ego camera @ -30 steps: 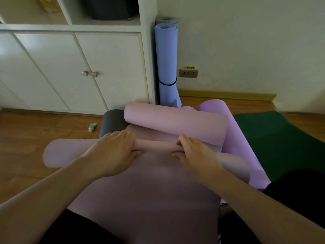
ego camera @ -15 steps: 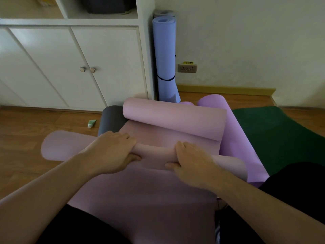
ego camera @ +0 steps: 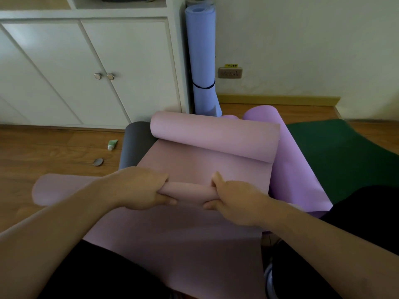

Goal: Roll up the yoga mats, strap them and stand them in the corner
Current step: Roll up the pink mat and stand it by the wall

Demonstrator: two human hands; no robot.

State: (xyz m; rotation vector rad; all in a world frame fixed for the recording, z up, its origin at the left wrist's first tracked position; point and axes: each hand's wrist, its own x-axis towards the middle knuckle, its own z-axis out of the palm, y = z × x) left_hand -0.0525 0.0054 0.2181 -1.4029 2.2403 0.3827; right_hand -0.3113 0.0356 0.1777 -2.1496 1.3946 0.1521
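Gripping the smooth pink mat's tight roll, both hands' fingers curl.

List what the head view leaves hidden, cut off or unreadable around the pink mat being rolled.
- Pink roll: its parts under the left hand and right hand.
- Dark grey mat: mostly covered by the pink mat.
- Second rolled mat in the corner: behind the blue one, cut by the top edge.
- Yellow socket label: too small to read.

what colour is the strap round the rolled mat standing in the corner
Black: a thin band around the lower part of the blue mat, seen in the head view.
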